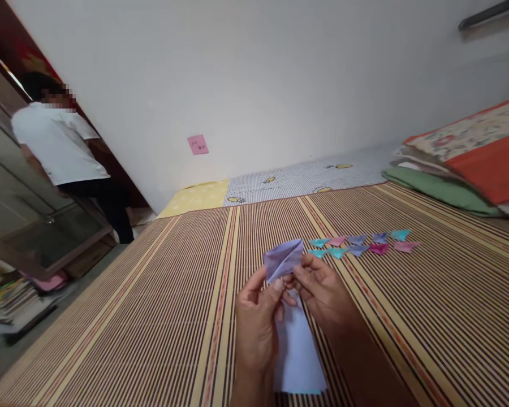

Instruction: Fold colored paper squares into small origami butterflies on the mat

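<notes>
A small folded purple paper (pixel 283 260) is held up between both hands, with creases across its face. My left hand (pixel 257 311) pinches its lower left side with thumb and fingers. On its right, my right hand (pixel 324 285) grips the edge near the lower corner. Beneath the hands lies a pale blue-white stack of paper (pixel 299 356) on the striped mat (pixel 186 305). Beyond my right hand, several small folded paper pieces (pixel 358 249) in blue, pink, purple and magenta sit in two rows.
Folded bedding (pixel 462 158) is piled at the right by the wall. A person in a white shirt (pixel 63 141) stands at the far left near a glass-fronted cabinet (pixel 46 226). Books (pixel 12 299) are stacked at the lower left. A pink note (pixel 198 144) hangs on the wall.
</notes>
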A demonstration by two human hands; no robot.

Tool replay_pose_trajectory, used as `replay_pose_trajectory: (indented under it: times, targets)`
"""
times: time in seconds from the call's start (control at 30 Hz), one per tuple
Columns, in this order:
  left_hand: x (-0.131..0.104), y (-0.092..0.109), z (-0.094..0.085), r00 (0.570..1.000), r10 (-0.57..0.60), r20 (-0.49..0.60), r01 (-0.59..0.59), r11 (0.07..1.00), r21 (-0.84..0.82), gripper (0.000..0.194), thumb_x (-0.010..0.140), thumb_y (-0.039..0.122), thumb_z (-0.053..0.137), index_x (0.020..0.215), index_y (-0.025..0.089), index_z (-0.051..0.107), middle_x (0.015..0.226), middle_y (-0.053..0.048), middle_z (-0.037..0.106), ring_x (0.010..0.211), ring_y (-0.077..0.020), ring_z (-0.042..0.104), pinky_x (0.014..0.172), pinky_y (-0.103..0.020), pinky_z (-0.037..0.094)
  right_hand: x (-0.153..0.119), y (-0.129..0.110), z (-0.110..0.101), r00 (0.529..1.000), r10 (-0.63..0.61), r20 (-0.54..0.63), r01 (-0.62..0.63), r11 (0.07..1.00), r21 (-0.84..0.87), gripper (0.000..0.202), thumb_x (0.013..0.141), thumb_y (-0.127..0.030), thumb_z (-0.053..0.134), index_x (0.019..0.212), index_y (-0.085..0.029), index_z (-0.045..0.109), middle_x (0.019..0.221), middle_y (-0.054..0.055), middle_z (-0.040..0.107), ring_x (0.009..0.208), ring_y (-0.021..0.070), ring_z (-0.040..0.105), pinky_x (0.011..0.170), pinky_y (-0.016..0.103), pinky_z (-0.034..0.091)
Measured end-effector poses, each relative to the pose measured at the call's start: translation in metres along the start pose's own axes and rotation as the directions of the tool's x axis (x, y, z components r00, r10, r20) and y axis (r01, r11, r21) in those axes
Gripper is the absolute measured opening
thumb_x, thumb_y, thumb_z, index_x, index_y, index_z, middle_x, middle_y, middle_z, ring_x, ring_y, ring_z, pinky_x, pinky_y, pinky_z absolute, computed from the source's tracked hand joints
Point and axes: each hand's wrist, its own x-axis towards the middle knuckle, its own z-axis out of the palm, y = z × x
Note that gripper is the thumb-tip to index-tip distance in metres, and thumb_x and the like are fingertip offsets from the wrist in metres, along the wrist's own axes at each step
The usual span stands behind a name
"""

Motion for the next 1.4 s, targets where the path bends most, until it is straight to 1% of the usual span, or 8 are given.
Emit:
replay_pose_trajectory:
  times: [0.13, 0.4, 0.53, 0.63, 0.93, 1.13, 1.3, 1.4]
  targets:
    - [-0.002, 0.002, 0.004, 0.999, 0.029, -0.042, -0.032, 0.996, -0.084, 0.027, 0.071, 0.026, 0.088, 0.096, 0.016, 0.081, 0.079, -0.004, 0.075, 0.052, -0.0064, 0.062, 0.041, -0.012, 0.038, 0.001, 0.015, 0.000, 0.995, 0.002, 0.098, -0.002, 1.000, 0.006, 0.022, 0.080, -0.038, 0.084, 0.087, -0.021, 0.071, 0.077, 0.000, 0.068, 0.068, 0.0128, 0.063, 0.061, 0.023, 0.052]
    - [0.003, -0.004, -0.010, 0.991, 0.119, -0.069, -0.118, 0.993, 0.015, 0.013, 0.072, 0.019, 0.085, 0.084, 0.020, 0.083, 0.085, -0.005, 0.081, 0.078, -0.0174, 0.075, 0.076, -0.025, 0.061, 0.005, 0.007, -0.008, 0.977, -0.092, 0.193, 0.135, 0.966, -0.219, 0.019, 0.083, -0.034, 0.080, 0.099, -0.025, 0.076, 0.092, 0.004, 0.072, 0.084, 0.0180, 0.067, 0.077, 0.030, 0.055]
    - [0.005, 0.007, -0.023, 0.972, 0.235, 0.013, -0.230, 0.934, 0.273, 0.024, 0.076, 0.008, 0.073, 0.090, 0.023, 0.084, 0.097, -0.005, 0.082, 0.096, -0.0215, 0.075, 0.088, -0.029, 0.058, -0.006, -0.030, -0.007, 0.902, -0.324, 0.286, 0.432, 0.671, -0.602, 0.043, 0.085, -0.012, 0.068, 0.124, -0.031, 0.069, 0.128, 0.006, 0.065, 0.114, 0.0227, 0.062, 0.092, 0.037, 0.051]
    - [0.005, 0.015, -0.025, 0.956, 0.268, 0.119, -0.293, 0.883, 0.366, 0.027, 0.076, 0.005, 0.070, 0.088, 0.024, 0.085, 0.098, -0.005, 0.082, 0.097, -0.0215, 0.074, 0.088, -0.028, 0.056, -0.017, -0.048, 0.001, 0.785, -0.394, 0.478, 0.616, 0.416, -0.668, 0.044, 0.083, -0.004, 0.064, 0.118, -0.030, 0.071, 0.117, 0.005, 0.067, 0.113, 0.0230, 0.060, 0.097, 0.040, 0.048]
    - [-0.001, 0.024, -0.031, 0.966, 0.096, 0.241, -0.180, 0.916, 0.358, 0.031, 0.081, 0.011, 0.071, 0.106, 0.025, 0.080, 0.113, -0.007, 0.079, 0.103, -0.0227, 0.073, 0.089, -0.029, 0.055, -0.023, -0.050, 0.013, 0.653, -0.380, 0.655, 0.750, 0.206, -0.628, 0.028, 0.089, 0.001, 0.055, 0.095, -0.020, 0.072, 0.088, 0.003, 0.069, 0.089, 0.0212, 0.057, 0.079, 0.036, 0.042]
    - [-0.003, 0.031, -0.040, 0.946, 0.004, 0.325, -0.062, 0.984, 0.169, 0.045, 0.089, 0.035, 0.066, 0.133, 0.024, 0.065, 0.136, -0.014, 0.068, 0.114, -0.0281, 0.069, 0.097, -0.037, 0.053, -0.026, -0.048, 0.014, 0.650, -0.337, 0.681, 0.749, 0.132, -0.650, 0.023, 0.102, -0.012, 0.050, 0.095, -0.021, 0.071, 0.089, 0.002, 0.071, 0.089, 0.0220, 0.055, 0.081, 0.037, 0.037]
    - [-0.004, 0.028, -0.026, 0.981, 0.073, 0.180, -0.129, 0.938, 0.323, 0.028, 0.091, 0.024, 0.068, 0.119, 0.023, 0.071, 0.125, -0.009, 0.075, 0.116, -0.0231, 0.069, 0.101, -0.034, 0.051, -0.025, -0.041, 0.015, 0.657, -0.285, 0.698, 0.746, 0.111, -0.657, 0.025, 0.105, -0.018, 0.046, 0.094, -0.019, 0.069, 0.087, 0.004, 0.069, 0.086, 0.0225, 0.054, 0.079, 0.037, 0.037]
    - [-0.003, 0.025, -0.021, 0.976, 0.145, 0.163, -0.196, 0.912, 0.360, 0.033, 0.088, 0.019, 0.070, 0.121, 0.024, 0.072, 0.135, -0.008, 0.070, 0.123, -0.0226, 0.065, 0.103, -0.034, 0.051, -0.023, -0.040, 0.015, 0.682, -0.284, 0.673, 0.729, 0.199, -0.655, 0.019, 0.101, -0.013, 0.053, 0.090, -0.018, 0.067, 0.084, 0.003, 0.067, 0.084, 0.0208, 0.055, 0.076, 0.035, 0.040]
